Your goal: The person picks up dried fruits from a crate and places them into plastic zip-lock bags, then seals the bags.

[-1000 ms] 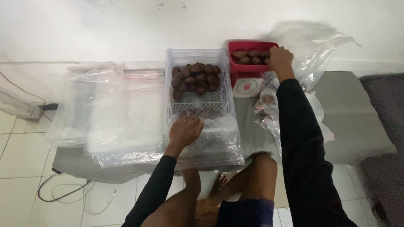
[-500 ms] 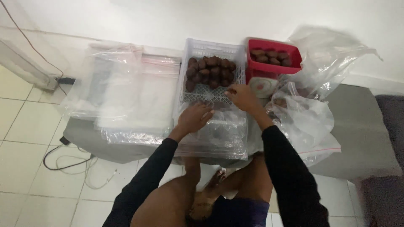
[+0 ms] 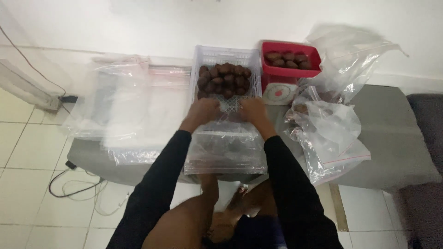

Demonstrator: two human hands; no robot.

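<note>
A white slatted crate (image 3: pixel 206 54) holds a heap of dark brown round fruits (image 3: pixel 224 79) at its far end. My left hand (image 3: pixel 201 112) and my right hand (image 3: pixel 253 111) both rest at the crate's near end, fingers curled on the top edge of a clear plastic bag (image 3: pixel 225 151) that lies flat in front of the crate. Whether anything is inside the bag or in my fingers is unclear.
A red tub (image 3: pixel 290 57) of the same fruits sits on a small white scale (image 3: pixel 279 94) right of the crate. Crumpled clear bags (image 3: pixel 331 129) lie on the right, flat clear bags (image 3: pixel 125 99) on the left. A cable (image 3: pixel 76 186) trails on the tiled floor.
My right hand came back from the red tub to the crate's near end. My left hand stayed at the bag's top edge. The view tilted down and closer.
</note>
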